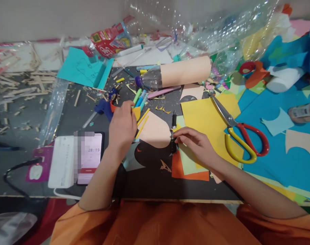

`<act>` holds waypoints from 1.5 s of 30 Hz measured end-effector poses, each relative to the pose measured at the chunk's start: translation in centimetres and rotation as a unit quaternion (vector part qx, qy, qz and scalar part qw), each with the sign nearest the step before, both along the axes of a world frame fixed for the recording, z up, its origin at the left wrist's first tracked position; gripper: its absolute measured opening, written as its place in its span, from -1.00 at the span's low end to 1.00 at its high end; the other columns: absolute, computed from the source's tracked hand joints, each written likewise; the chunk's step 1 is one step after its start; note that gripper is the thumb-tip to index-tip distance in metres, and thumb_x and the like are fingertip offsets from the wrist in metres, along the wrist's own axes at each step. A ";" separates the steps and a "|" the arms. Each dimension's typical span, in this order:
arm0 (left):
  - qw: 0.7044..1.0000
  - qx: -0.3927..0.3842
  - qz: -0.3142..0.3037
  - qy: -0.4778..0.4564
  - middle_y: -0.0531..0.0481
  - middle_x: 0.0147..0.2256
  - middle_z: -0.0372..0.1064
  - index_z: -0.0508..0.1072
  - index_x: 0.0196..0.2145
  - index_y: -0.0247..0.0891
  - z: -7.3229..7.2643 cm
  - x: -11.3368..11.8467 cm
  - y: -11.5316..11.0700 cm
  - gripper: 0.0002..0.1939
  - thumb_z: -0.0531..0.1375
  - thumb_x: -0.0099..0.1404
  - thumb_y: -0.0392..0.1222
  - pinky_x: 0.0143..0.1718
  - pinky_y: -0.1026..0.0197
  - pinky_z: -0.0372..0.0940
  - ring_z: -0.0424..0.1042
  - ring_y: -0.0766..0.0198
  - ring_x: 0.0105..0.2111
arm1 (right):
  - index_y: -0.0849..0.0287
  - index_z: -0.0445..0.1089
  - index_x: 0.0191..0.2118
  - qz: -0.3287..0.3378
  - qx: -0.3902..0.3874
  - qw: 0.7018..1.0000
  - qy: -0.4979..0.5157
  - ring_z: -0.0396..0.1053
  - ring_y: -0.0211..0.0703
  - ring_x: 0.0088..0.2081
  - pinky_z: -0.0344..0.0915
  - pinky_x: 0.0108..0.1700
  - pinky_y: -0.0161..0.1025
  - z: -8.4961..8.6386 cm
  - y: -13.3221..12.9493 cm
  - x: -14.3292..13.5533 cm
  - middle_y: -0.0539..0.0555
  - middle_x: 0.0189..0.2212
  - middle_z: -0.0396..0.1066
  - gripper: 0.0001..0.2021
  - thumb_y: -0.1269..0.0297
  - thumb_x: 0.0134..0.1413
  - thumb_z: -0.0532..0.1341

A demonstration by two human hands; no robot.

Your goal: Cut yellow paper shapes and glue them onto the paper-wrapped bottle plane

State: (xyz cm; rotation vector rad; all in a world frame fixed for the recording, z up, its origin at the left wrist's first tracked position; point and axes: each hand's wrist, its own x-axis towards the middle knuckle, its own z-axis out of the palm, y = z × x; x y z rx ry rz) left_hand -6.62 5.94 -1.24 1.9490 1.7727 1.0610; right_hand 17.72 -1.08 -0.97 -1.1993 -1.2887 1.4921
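Observation:
My left hand (123,124) is closed beside a few markers (139,98), with a small piece of yellow paper (136,113) at its fingertips. Thin yellow paper strips (142,126) lie just right of it, on a rounded piece of peach paper (155,131). The thumb and forefinger of my right hand (193,143) pinch at the middle of a black pen (173,146). A small yellow scrap (175,128) shows by those fingertips. Under this hand are pale green paper (187,163), orange paper (177,170) and a big yellow sheet (206,112).
Large scissors (240,131) with red and yellow handles lie to the right, near blue paper (275,146). A bottle wrapped in peach paper (185,72) lies behind my hands. A lit phone (90,158) rests at left. Wooden sticks (40,83) and plastic bottles (110,41) clutter the back.

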 end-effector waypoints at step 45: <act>0.941 -0.131 -0.137 0.280 -0.22 -0.16 0.48 0.41 -0.25 -0.28 2.2 3.4 0.2 -0.84 0.06 0.33 -0.21 -0.08 0.04 0.32 0.45 -0.01 -0.12 | 0.11 0.47 -0.29 0.011 0.012 1.000 -0.025 0.43 -0.22 -0.37 0.40 -0.28 -0.21 -0.2 -0.1 0.2 0.06 -0.37 0.45 -0.86 0.21 0.19 0.20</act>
